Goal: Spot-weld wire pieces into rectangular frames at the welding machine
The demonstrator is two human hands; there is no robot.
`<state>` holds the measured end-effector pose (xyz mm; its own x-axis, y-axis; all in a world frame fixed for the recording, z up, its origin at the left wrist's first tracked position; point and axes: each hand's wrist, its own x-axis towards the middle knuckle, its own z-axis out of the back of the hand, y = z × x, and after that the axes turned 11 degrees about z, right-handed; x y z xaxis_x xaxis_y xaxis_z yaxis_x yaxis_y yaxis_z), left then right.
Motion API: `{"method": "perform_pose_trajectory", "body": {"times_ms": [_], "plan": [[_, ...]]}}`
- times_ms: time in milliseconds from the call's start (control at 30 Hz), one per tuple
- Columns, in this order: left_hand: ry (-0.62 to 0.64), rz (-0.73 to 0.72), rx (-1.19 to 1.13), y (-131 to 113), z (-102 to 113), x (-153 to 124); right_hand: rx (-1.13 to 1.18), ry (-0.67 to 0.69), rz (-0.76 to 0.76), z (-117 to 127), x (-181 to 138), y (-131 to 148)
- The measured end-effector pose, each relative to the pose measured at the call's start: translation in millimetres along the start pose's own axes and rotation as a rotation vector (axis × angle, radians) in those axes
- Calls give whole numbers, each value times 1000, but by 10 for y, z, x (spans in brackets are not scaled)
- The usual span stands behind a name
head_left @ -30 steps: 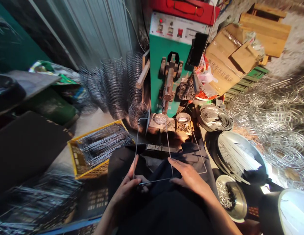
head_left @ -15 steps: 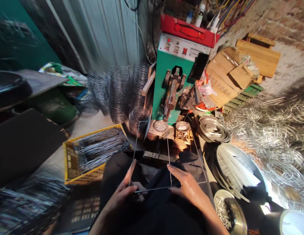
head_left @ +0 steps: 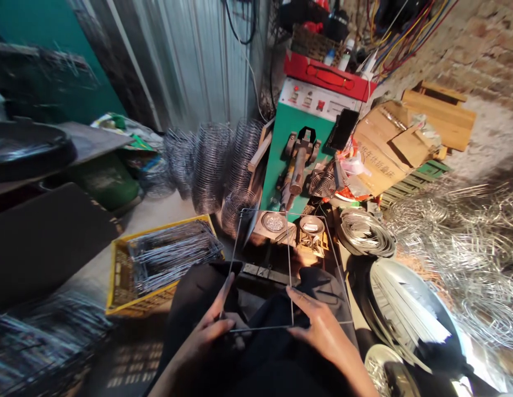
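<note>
A rectangular wire frame (head_left: 289, 253) with a middle crossbar spans the space above my lap, its far side reaching toward the machine's base. My left hand (head_left: 215, 320) pinches its near left corner between thumb and fingers. Around the near end of the crossbar, my right hand (head_left: 316, 320) grips with thumb and forefinger. Beyond the frame stands a green spot welder (head_left: 276, 143) with a red top and a thick metal arm. At its foot sit a small round dish (head_left: 274, 222) of tiny metal pieces and another dish (head_left: 312, 226).
To the left, a yellow crate (head_left: 115, 275) holds many bent wire pieces. Wire coils (head_left: 210, 165) stand by the metal wall. On the right are a basin (head_left: 450, 325) with thin strips, a coiled metal band (head_left: 366, 234), heaped wire rings (head_left: 483, 264) and a cardboard box (head_left: 376, 149).
The view has tilted up slightly, so the surroundings sit lower and mostly farther right. Both hands keep their hold on the wire frame, with little change in its pose.
</note>
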<state>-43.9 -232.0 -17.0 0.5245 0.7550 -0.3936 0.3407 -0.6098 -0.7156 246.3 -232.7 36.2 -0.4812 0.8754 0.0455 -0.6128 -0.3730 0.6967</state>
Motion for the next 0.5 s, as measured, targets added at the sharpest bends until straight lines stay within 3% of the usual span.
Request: {"method": "perform_pose_trajectory", "body": {"times_ms": [267, 500], "plan": [[-47, 15, -1, -19, -3, 33, -13, -1, 31, 31, 26, -54], [-14, 20, -30, -33, 19, 64, -35, 32, 21, 59, 31, -54]]}}
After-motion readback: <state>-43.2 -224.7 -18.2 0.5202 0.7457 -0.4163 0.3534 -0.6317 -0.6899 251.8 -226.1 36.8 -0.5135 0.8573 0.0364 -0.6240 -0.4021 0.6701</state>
